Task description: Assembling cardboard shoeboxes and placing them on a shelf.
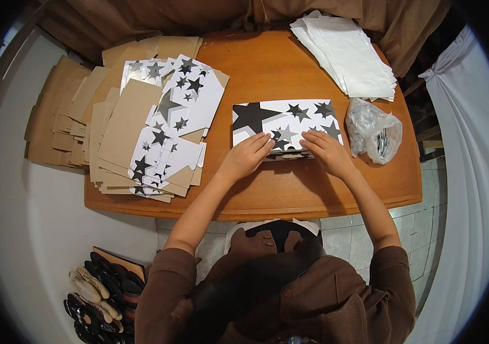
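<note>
A white box printed with black and grey stars stands on the wooden table in front of me, its lid down. On the near left part of the lid rests my left hand, fingers stretched out over the edge. My right hand lies in the same way on the near right part, its fingers also extended. Neither hand is wrapped round anything. Part of the box's near side, with a dark slot or flap edge, shows between the hands; the rest is hidden under them.
Flat star-printed box blanks and plain brown cardboard sheets pile up on the left. White paper sheets lie at the far right, above a clear plastic bag. Several pairs of shoes are at the lower left. The wooden table has a curved near edge.
</note>
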A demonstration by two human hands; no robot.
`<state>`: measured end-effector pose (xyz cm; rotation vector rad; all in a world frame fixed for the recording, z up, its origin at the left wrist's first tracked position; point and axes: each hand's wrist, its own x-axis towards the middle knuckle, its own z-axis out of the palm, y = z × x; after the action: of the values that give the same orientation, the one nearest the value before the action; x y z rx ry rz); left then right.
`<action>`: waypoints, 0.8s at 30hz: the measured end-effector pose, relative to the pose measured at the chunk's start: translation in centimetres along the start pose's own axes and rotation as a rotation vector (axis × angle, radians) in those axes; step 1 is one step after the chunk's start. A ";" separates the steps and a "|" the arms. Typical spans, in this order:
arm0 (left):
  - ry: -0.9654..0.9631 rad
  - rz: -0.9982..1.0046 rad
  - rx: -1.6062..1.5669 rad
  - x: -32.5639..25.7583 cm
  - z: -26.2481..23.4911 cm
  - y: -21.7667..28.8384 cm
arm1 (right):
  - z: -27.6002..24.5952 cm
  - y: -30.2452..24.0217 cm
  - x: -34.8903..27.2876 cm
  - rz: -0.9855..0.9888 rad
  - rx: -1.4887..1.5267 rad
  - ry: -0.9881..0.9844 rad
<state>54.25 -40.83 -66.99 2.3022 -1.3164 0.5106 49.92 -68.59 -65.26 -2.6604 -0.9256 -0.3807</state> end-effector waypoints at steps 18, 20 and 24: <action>0.117 -0.037 0.025 -1.3 1.1 1.0 | 2.4 -0.7 -1.0 0.027 -0.079 0.156; 0.136 -0.037 0.026 -1.5 1.6 1.0 | 2.8 -0.7 -1.1 0.028 -0.068 0.168; 0.162 -0.062 -0.009 -1.7 2.3 1.2 | 3.3 -0.7 -1.2 0.048 -0.045 0.213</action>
<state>52.66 -41.39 -69.53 2.2345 -1.1651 0.6536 49.06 -67.60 -68.55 -2.6122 -0.7954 -0.6664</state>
